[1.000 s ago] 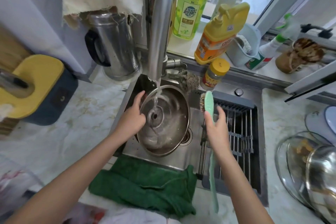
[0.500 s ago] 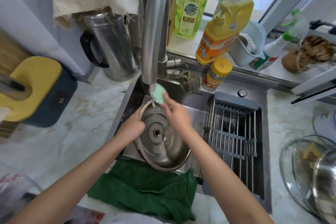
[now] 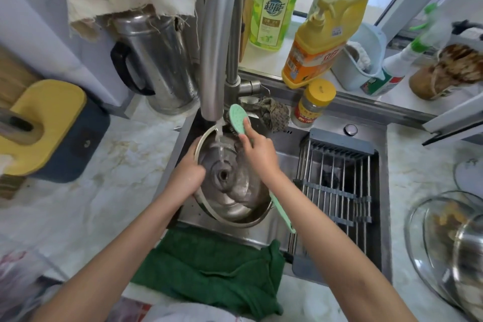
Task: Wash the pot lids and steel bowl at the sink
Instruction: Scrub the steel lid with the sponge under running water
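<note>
A person's left hand point(image 3: 187, 175) grips the round steel pot lid point(image 3: 235, 191) by its rim in the steel sink point(image 3: 286, 165) under the running tap point(image 3: 219, 34). The right hand point(image 3: 257, 154), clasping a mint-green long-handled brush point(image 3: 237, 119), has swung it to the far edge, so scrubbing appears under way.

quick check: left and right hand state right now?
Left hand: closed, holding the pot lid by its rim.
Right hand: closed, holding the green brush.
</note>
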The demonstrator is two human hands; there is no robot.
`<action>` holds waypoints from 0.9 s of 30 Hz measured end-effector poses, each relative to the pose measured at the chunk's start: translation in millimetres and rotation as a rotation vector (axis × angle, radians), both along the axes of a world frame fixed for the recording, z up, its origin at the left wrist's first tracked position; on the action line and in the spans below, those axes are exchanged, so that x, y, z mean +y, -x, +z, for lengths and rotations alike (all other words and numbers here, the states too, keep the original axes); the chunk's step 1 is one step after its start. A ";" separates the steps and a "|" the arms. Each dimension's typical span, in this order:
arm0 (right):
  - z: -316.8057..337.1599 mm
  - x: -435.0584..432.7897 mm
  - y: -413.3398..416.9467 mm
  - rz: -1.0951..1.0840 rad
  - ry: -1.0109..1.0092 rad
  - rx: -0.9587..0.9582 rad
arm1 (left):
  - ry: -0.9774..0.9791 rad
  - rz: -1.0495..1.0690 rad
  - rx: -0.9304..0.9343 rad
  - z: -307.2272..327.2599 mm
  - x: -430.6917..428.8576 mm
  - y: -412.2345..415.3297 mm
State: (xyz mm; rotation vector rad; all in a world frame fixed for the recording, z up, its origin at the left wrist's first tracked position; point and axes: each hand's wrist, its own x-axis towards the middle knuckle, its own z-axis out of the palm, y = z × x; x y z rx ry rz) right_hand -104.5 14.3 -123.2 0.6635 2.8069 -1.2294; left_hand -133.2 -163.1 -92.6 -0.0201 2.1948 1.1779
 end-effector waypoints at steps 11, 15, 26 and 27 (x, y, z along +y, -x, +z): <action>-8.4 32.4 -73.9 0.465 -0.585 -0.225 | -0.097 0.213 0.018 12.9 -22.1 3.5; 15.3 5.7 -90.9 0.383 -0.540 -0.489 | -0.166 0.236 0.039 6.6 -14.2 8.8; 26.7 -34.4 -90.3 0.173 0.210 -0.419 | -0.222 0.279 0.186 -7.3 8.5 18.5; 25.8 -20.7 -91.7 0.239 -0.044 -0.486 | -0.187 0.249 0.178 -6.2 6.8 19.7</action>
